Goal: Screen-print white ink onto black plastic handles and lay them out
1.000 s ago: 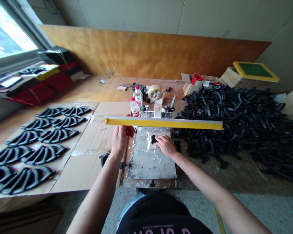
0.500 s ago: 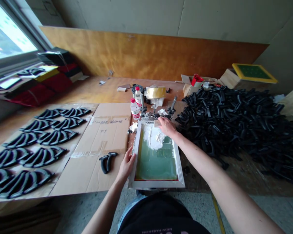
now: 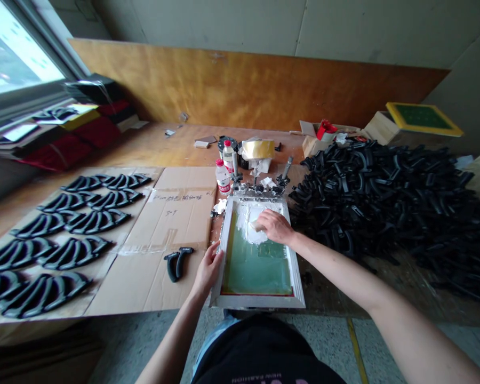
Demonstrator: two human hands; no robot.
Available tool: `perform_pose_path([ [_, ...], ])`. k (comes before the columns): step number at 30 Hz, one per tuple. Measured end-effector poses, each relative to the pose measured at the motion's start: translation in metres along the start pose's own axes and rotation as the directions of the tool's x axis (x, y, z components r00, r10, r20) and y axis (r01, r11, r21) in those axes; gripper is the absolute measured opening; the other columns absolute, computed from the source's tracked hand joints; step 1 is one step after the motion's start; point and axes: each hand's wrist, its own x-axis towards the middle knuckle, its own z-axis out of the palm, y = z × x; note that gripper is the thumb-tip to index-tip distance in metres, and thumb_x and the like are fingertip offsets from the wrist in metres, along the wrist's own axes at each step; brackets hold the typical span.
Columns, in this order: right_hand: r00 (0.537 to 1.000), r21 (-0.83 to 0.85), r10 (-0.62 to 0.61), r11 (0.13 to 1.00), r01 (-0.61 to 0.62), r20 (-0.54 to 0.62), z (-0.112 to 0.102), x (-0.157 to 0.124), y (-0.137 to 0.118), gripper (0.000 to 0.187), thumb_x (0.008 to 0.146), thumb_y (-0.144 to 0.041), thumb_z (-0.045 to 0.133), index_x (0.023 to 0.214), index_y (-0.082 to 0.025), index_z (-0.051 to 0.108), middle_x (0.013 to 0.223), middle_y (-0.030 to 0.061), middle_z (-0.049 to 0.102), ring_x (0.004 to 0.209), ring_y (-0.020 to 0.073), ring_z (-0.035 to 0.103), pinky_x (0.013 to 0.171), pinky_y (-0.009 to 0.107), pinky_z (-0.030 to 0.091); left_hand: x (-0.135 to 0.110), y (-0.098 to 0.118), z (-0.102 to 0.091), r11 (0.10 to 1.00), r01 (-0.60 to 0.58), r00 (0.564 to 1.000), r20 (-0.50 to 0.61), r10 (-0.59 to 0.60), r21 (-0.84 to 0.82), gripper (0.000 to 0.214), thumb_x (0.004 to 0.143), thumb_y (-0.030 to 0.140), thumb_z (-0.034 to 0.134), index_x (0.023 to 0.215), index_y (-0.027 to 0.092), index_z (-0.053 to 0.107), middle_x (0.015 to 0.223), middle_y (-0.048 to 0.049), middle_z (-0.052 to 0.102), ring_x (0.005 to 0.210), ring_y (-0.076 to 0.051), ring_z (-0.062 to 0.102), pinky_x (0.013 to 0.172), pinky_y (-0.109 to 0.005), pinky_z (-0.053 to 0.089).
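tape roll (image 3: 258, 149), 2 plastic btls (image 3: 228, 156), yellow-framed screen (image 3: 424, 118) back rt

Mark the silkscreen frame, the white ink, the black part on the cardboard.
silkscreen frame (image 3: 256, 302), head view, near rail
white ink (image 3: 245, 229), head view, middle of the smear
black part (image 3: 172, 268), head view, its left arm

The smooth silver metal screen frame (image 3: 257, 302) holds a shiny green mesh (image 3: 256, 265). The thick white paint (image 3: 245, 226) looks wet and lumpy. The flat brown cardboard sheet (image 3: 176, 213) is matt, and the curved black plastic pieces (image 3: 384, 197) look a bit shiny.
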Motion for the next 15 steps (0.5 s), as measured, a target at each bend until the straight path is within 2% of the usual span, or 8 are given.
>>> perform_pose_path([
  [3, 0.997, -0.003, -0.063, 0.998, 0.063, -0.047, 0.011, -0.014, -0.004, 0.017, 0.081, -0.006, 0.055, 0.090, -0.016, 0.065, 0.094, 0.0088, 0.066, 0.092, 0.0223, 0.056, 0.082, 0.034, 0.045, -0.003, 0.007, 0.001, 0.999, 0.015, 1.000, 0.005, -0.015, -0.049, 0.076, 0.076, 0.065, 0.059, 0.135, 0.017, 0.051, 0.090, -0.0060, 0.071, 0.078, -0.021, 0.066, 0.067, -0.029, 0.051],
  [5, 0.997, 0.032, -0.057, 0.998, 0.058, -0.046, 0.009, -0.015, -0.003, 0.013, 0.083, -0.011, 0.059, 0.092, -0.018, 0.067, 0.094, 0.0071, 0.067, 0.091, 0.0210, 0.058, 0.083, 0.033, 0.046, -0.006, 0.014, 0.001, 0.998, 0.022, 1.000, -0.002, -0.022, -0.051, 0.077, 0.075, 0.064, 0.061, 0.135, 0.016, 0.051, 0.088, -0.0060, 0.071, 0.076, -0.021, 0.066, 0.065, -0.028, 0.050],
  [7, 0.997, 0.063, 0.043, 0.997, -0.039, -0.061, 0.002, -0.001, 0.003, 0.015, 0.085, -0.020, 0.064, 0.100, -0.020, 0.067, 0.097, 0.0058, 0.068, 0.089, 0.0199, 0.060, 0.081, 0.031, 0.047, -0.011, 0.025, -0.001, 0.998, 0.035, 0.999, 0.007, -0.035, -0.053, 0.079, 0.074, 0.063, 0.063, 0.136, 0.016, 0.050, 0.085, -0.0058, 0.071, 0.073, -0.020, 0.066, 0.063, -0.028, 0.050],
  [9, 0.978, 0.069, 0.195, 0.979, -0.190, -0.074, -0.009, 0.025, 0.015, 0.034, 0.084, -0.026, 0.068, 0.118, -0.024, 0.063, 0.103, 0.0045, 0.070, 0.089, 0.0195, 0.063, 0.079, 0.029, 0.047, -0.017, 0.043, -0.005, 0.997, 0.047, 0.999, 0.028, -0.046, -0.066, 0.083, 0.073, 0.062, 0.066, 0.140, 0.017, 0.047, 0.083, -0.0052, 0.071, 0.070, -0.020, 0.065, 0.060, -0.027, 0.049],
  [12, 0.908, 0.015, 0.411, 0.911, -0.411, -0.077, -0.028, 0.058, 0.042, 0.062, 0.082, -0.031, 0.072, 0.139, -0.032, 0.048, 0.099, 0.0022, 0.072, 0.085, 0.0204, 0.065, 0.076, 0.029, 0.048, -0.026, 0.076, -0.015, 0.997, 0.010, 0.999, 0.046, -0.006, -0.078, 0.076, 0.073, 0.063, 0.065, 0.135, 0.018, 0.054, 0.092, -0.0057, 0.072, 0.074, -0.019, 0.065, 0.061, -0.025, 0.049],
  [15, 0.801, 0.002, 0.565, 0.817, -0.576, -0.199, -0.047, 0.055, 0.076, 0.061, 0.085, -0.038, 0.067, 0.142, -0.030, 0.046, 0.089, 0.0025, 0.073, 0.079, 0.0220, 0.066, 0.076, 0.031, 0.048, -0.026, 0.110, -0.021, 0.993, -0.043, 0.998, 0.030, 0.047, -0.108, 0.063, 0.077, 0.066, 0.059, 0.116, 0.018, 0.067, 0.099, -0.0054, 0.071, 0.075, -0.018, 0.063, 0.060, -0.025, 0.049],
])
